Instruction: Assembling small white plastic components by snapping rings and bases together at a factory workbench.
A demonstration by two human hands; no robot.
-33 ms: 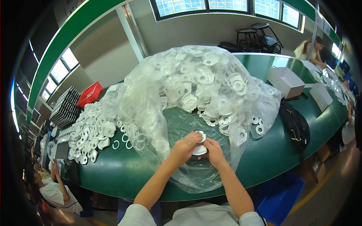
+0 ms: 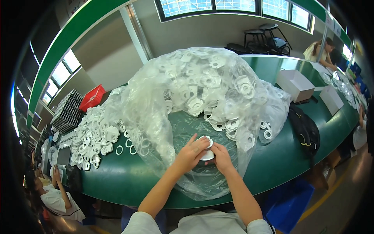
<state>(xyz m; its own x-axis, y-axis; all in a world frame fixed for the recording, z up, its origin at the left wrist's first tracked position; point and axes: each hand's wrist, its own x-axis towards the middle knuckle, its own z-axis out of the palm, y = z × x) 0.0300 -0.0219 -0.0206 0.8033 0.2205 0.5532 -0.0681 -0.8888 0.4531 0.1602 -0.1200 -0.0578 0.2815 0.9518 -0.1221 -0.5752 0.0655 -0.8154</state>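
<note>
Just below frame centre, my right grip (image 2: 222, 158) holds a rounded white plastic-looking part (image 2: 208, 156) against my loosely spread left grip (image 2: 190, 153), two-handed handling that seems to call next for steady support.

Wall (image 2: 187, 33): plain, grey, upper center of frame. Windows (image 2: 233, 6): dark-framed, bright with daylight, along top edge. Side windows (image 2: 72, 61): likewise bright, left. Green beam (image 2: 66, 37): curving across upper left. Metal post (image 2: 136, 33): pale, upper left of center. Stools (image 2: 255, 32): black, grouped, upper right. Worktable (image 2: 117, 179): green, glossy, spanning middle. Floor (image 2: 341, 206): brownish grey, yellow line (image 2: 331, 193), lower right. Strip light (image 2: 35, 52): white, far left.
</note>
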